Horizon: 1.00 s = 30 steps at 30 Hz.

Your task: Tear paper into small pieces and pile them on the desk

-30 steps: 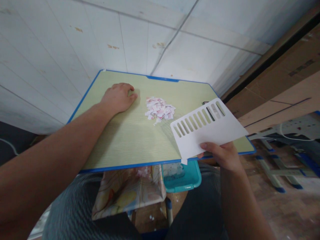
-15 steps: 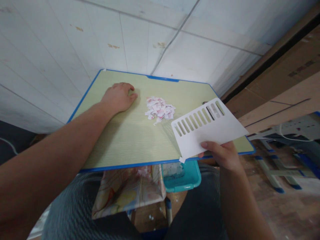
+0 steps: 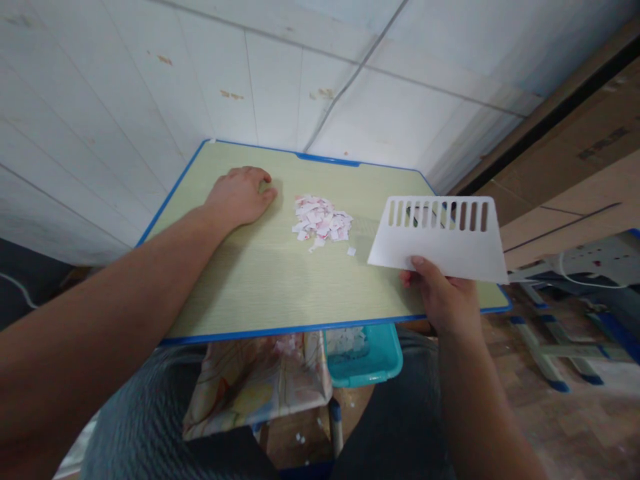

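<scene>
Right hand [image 3: 445,297], right of centre, is clamping a white slotted sheet [image 3: 453,252] by its long lower edge, thumb lying on the upper face, fingers tucking underneath; that grip is leaving the slot row uncovered along the top and probably giving firm one-handed control. Sheet is covering the table's right part in frame; can't tell if it's touching the tabletop. Left hand [image 3: 237,197], upper left of centre, is resting on the pale green table [image 3: 250,280], thumb and forefinger standing apart, nothing visible between them, likely just bracing. Paper scraps [image 3: 323,220] are lying heaped mid-frame between both hands, touching neither; one loose scrap [image 3: 351,251] is lying just beside the heap, lower right. At lower centre, a patterned cloth bag [image 3: 270,397] and a turquoise basket [image 3: 365,380] are sitting side by side below the table's near edge, perhaps for easy reach, both holding pale bits.
</scene>
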Available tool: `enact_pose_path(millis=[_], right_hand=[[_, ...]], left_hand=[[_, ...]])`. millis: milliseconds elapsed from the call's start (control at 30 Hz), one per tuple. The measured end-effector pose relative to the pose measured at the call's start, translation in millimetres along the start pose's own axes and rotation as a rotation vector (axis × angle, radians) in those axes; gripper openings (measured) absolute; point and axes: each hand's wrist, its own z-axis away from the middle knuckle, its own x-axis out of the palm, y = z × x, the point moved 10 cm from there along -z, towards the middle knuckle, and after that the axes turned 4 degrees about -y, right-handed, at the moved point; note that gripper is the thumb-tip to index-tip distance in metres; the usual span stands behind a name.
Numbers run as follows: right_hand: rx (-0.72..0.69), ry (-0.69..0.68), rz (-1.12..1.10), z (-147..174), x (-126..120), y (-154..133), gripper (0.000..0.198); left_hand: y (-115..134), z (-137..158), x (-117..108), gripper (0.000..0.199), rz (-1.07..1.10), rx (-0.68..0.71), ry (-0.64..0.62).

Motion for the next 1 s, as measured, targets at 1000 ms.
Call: enact_pose_path(millis=[1000], right_hand=[[0.066,-0.106,0.097,0,18,-17,0.024]], left_hand=[[2,3,-2,0.057,0.026,0.003,0.0]])
